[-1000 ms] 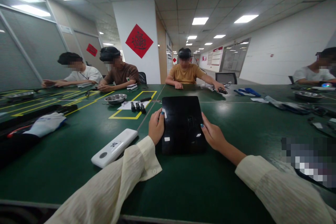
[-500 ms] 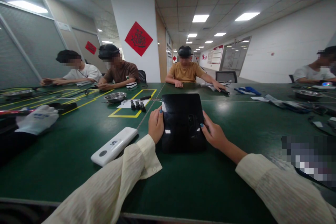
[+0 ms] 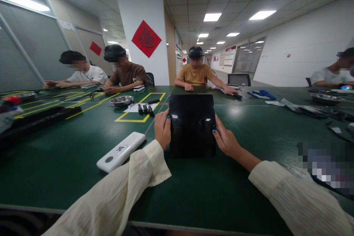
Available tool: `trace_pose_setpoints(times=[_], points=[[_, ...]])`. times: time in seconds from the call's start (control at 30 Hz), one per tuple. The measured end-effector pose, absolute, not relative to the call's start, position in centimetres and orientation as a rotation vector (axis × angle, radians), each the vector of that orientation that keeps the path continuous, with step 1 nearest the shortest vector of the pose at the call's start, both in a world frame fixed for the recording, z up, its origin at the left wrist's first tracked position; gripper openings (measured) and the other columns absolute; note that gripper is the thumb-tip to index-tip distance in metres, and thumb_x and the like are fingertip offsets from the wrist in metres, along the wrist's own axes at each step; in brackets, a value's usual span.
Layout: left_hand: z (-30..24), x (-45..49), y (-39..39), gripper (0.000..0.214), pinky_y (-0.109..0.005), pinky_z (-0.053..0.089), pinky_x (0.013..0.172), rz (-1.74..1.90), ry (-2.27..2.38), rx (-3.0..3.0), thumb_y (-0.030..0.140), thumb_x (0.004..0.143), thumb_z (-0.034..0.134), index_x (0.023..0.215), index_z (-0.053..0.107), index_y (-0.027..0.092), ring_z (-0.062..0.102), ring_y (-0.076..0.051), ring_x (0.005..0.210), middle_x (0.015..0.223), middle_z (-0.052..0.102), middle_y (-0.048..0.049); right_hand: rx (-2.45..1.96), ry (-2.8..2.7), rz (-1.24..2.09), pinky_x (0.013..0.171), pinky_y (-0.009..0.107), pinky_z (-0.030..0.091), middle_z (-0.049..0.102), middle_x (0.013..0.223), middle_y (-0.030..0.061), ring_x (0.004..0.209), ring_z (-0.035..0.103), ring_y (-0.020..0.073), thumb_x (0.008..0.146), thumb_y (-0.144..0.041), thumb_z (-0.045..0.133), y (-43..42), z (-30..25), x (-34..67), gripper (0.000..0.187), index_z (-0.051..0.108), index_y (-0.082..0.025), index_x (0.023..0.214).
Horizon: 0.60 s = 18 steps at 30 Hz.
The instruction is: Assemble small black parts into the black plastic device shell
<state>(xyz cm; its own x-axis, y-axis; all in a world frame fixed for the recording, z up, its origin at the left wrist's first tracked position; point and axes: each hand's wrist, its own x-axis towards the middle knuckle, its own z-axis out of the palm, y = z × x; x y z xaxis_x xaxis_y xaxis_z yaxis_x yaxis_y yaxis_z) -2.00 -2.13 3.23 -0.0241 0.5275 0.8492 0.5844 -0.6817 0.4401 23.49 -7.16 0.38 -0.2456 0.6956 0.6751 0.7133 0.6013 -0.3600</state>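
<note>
A black tablet [image 3: 190, 136] with a dark, glossy screen is held up in front of me, above the green table. My left hand [image 3: 162, 129] grips its left edge, thumb on the near side and the other fingers mostly hidden behind. On the opposite edge, my right hand [image 3: 226, 138] holds it the same way. Ceiling lights reflect in the screen, and no picture shows on it. A white power bank [image 3: 121, 152] marked 26 lies left of the tablet, close to my left sleeve.
Beyond the tablet are small black parts [image 3: 145, 110], white paper and a metal bowl [image 3: 121, 101]. Several people sit around the green table [image 3: 177, 191]. Bags and cables [image 3: 306, 110] lie on the right, with another metal bowl [image 3: 326, 99]. A long black object [image 3: 55, 118] is at left.
The tablet has tipped more upright and its reflections have shifted upward. At the far left, a co-worker's white-gloved hand has drawn back toward the picture edge. Both my hands keep their hold.
</note>
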Motion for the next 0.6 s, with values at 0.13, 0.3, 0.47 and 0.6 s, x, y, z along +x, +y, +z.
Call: trace_pose_setpoints(times=[0.13,0.3,0.47,0.6], points=[[3.4,-2.0,-2.1,0.042,-0.035,0.036,0.09,-1.843,-1.222,-2.186,0.036,0.09,0.029,0.121,0.052,0.02,0.047,-0.021,0.098,0.104,0.057,-0.0071,-1.004,-1.945,0.158,0.089,0.039,0.046,0.052,0.123,0.0152,0.109,0.055,0.0229,0.091,-0.032,0.034,-6.9,0.0,23.2,0.065,-0.001,-0.016,0.143],[3.2,-1.8,-1.3,0.044,-0.033,0.037,0.093,-1.883,-1.235,-2.354,0.038,0.09,0.029,0.124,0.05,0.019,0.048,-0.019,0.104,0.11,0.054,-0.0071,-1.03,-1.885,0.225,0.103,0.045,0.032,0.033,0.14,0.0172,0.129,0.034,0.025,0.086,-0.038,0.046,-7.1,-0.2,22.1,0.08,-0.005,-0.015,0.143],[1.6,-2.6,1.4,0.058,-0.035,0.044,0.083,-1.817,-1.451,-2.717,0.034,0.092,0.007,0.106,0.061,0.016,0.056,-0.02,0.093,0.091,0.064,-0.0083,-1.081,-1.896,0.281,0.107,0.047,0.023,0.019,0.146,0.0173,0.133,0.023,0.0254,0.087,-0.039,0.044,-7.2,-0.3,21.9,0.081,-0.011,-0.015,0.142],[1.2,-4.4,2.7,0.04,-0.039,0.039,0.091,-0.97,-1.344,-2.946,0.033,0.087,0.029,0.101,0.062,0.016,0.053,-0.023,0.101,0.107,0.06,-0.0099,-1.078,-1.909,0.331,0.109,0.046,0.019,0.014,0.148,0.0159,0.134,0.02,0.0248,0.087,-0.041,0.043,-7.2,-0.4,22.3,0.083,-0.014,-0.017,0.141]])
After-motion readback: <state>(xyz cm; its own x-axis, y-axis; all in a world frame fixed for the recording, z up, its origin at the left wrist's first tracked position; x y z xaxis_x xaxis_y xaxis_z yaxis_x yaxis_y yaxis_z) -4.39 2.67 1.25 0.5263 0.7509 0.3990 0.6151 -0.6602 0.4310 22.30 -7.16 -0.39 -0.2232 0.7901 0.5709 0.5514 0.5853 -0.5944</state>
